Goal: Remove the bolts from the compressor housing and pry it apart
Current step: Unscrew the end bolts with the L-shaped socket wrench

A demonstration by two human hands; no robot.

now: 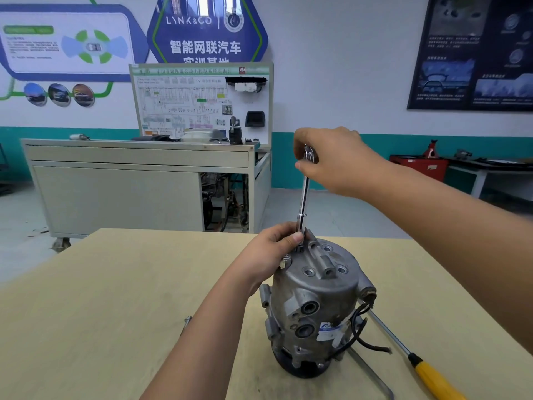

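Note:
A grey metal compressor housing (314, 301) stands upright on the wooden table (115, 298), pulley end down. A chrome ratchet wrench with a long extension (304, 197) stands almost vertical on the housing's top rim. My right hand (334, 160) grips the ratchet head at the top. My left hand (274, 252) pinches the extension's lower end against the housing top, and a loosened bolt (285, 261) sticks up just below its fingers. Several empty bolt holes (308, 271) show on the top face.
A yellow-handled screwdriver (427, 370) lies on the table to the right of the compressor, with a bent metal bar (372, 373) beside it. A removed bolt (187, 323) lies left of my forearm. A training bench (138, 180) stands beyond the table.

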